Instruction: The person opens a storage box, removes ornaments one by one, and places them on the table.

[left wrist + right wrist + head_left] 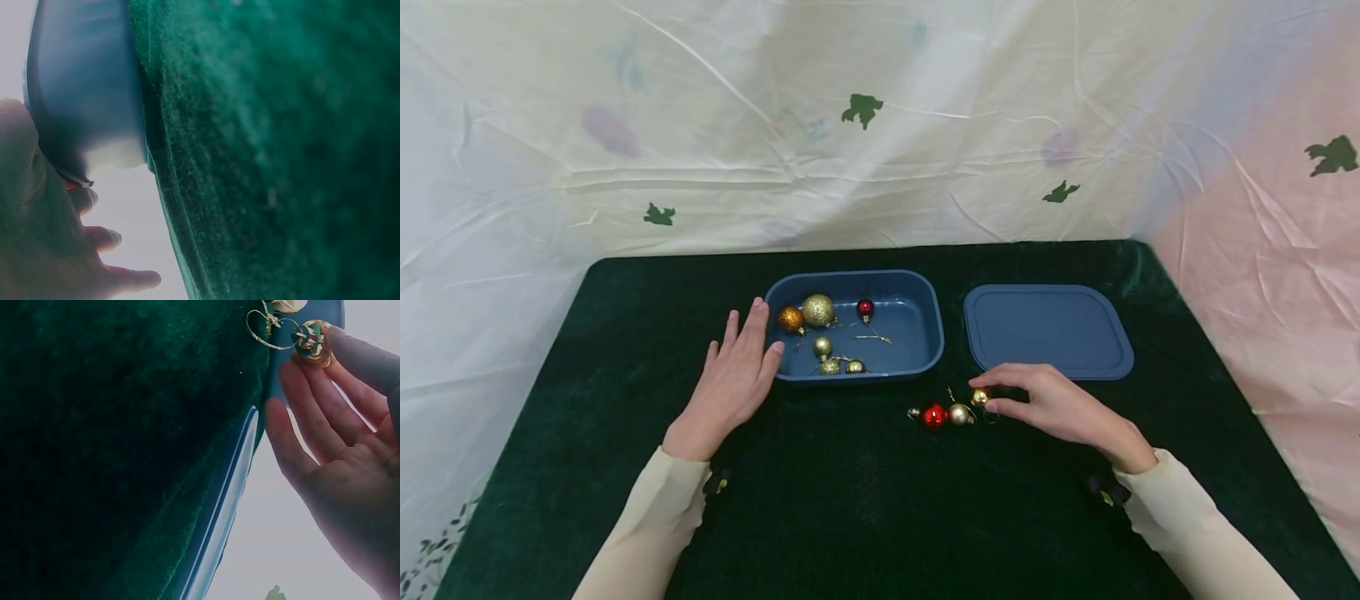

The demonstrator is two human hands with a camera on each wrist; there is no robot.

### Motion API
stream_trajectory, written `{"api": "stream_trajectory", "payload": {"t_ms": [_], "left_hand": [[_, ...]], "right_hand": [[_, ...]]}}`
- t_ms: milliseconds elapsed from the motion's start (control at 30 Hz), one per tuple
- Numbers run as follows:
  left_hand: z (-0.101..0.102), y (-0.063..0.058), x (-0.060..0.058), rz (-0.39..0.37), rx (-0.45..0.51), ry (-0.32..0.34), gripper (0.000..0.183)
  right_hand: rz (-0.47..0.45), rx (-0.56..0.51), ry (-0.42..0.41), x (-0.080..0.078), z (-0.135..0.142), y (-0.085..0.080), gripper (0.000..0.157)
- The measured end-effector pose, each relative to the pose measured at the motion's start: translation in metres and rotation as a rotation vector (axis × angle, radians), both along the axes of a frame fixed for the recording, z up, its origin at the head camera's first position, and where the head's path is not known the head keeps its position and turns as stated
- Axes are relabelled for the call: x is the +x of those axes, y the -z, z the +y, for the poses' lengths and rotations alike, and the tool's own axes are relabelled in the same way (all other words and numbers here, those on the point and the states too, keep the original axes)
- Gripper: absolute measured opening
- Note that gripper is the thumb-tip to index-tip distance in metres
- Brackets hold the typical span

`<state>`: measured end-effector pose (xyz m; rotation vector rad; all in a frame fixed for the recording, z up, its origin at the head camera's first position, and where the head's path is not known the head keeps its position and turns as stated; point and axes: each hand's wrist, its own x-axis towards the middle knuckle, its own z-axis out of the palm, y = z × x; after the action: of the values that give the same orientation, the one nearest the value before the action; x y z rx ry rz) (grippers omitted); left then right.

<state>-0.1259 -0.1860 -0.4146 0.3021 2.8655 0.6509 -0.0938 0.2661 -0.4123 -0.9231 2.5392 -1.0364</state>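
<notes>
My right hand (1048, 406) pinches a small gold bauble (980, 397) between thumb and fingertips; its gold string loop (272, 331) dangles in the right wrist view. Just left of it on the cloth lie a pale gold bauble (959, 414) and a shiny red bauble (934, 416). With fingers stretched out, my left hand (730, 379) rests against the left end of a blue box (895, 371). Inside the box are a large glittery gold bauble (818, 310), an orange bauble (791, 319), a dark red bauble (865, 309) and several small gold ones.
A flat blue lid (1048, 329) lies to the right of the box, beyond my right hand. Dark green cloth (865, 500) covers the table. Pale patterned fabric (925, 167) hangs behind and at both sides.
</notes>
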Motion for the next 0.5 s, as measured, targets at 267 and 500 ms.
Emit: {"api": "stream_trajectory", "payload": {"t_ms": [267,500], "left_hand": [[0.0007,0.0003,0.0003,0.002,-0.004,-0.002,0.072],[-0.0002,0.0,-0.0001,0.004,-0.003,0.004,0.072]], "right_hand": [[-0.052,0.04,-0.027,-0.0056,-0.0008,0.0049,0.036],[-0.045,0.06,-0.052,-0.0083,-0.0022,0.0083,0.036]]}}
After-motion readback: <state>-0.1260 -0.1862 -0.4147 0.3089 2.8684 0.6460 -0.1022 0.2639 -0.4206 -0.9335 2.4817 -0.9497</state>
